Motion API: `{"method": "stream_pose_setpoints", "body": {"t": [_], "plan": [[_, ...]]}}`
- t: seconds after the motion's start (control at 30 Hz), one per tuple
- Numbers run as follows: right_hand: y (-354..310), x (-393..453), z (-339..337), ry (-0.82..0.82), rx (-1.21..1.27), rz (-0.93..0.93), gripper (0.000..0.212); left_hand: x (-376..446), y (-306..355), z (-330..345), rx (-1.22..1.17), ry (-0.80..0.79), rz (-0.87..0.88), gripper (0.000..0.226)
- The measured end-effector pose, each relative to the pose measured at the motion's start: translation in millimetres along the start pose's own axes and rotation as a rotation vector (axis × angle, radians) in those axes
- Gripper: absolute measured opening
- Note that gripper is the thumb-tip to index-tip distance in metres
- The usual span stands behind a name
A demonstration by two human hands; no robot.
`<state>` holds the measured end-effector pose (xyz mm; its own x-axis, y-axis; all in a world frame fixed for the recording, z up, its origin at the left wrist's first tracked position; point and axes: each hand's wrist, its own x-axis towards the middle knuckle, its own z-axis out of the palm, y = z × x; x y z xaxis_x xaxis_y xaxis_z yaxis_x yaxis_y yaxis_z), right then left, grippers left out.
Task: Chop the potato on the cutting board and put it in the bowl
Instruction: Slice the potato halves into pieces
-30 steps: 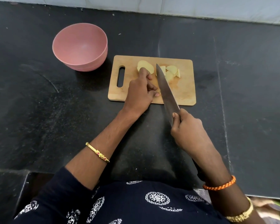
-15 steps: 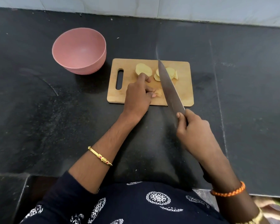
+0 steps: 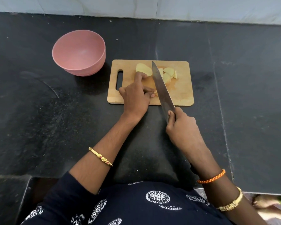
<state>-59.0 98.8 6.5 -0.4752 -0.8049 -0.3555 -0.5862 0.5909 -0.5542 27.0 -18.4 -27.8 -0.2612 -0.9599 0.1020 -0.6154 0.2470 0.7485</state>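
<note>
Wooden cutting board (image 3: 182,93), landmark: pale potato (image 3: 143,69) pieces on its far half; pink bowl (image 3: 79,51), empty, just beyond its handle end. Left hand (image 3: 135,98) presses curled fingers on a piece near the board's middle; right hand (image 3: 181,125) closed round the knife (image 3: 162,88). Pieces likely firm, wet, slippery: pinch flat faces.

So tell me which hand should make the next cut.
Right. The right hand grips the knife, its blade over the cutting board; the left hand steadies a potato piece.
</note>
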Motion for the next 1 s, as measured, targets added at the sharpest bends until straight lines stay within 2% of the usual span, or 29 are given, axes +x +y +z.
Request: {"method": "stream_pose_setpoints", "body": {"t": [0.17,0.47,0.6,0.77,1.0], "plan": [[2.2,-5.9,1.6,-0.010,0.006,0.018,0.024,6.8,-3.1,-3.5,0.000,-0.016,-0.007,0.051],[-6.1,-1.4,4.8,-0.036,0.003,0.050,0.023,7.0,1.7,1.1,0.136,0.004,0.118,0.054],[-10.2,-0.9,7.5,-0.034,0.002,0.078,0.023,4.6,0.9,2.1,0.100,0.040,0.079,0.049],[-16.8,3.6,5.6,-0.036,-0.074,0.079,0.019,9.5,-0.5,-2.9,0.042,0.008,0.040,0.046],[-2.6,-9.9,4.4,-0.066,-0.097,0.083,0.022,10.8,0.2,-4.9,0.103,-0.008,-0.004,0.047]]}}
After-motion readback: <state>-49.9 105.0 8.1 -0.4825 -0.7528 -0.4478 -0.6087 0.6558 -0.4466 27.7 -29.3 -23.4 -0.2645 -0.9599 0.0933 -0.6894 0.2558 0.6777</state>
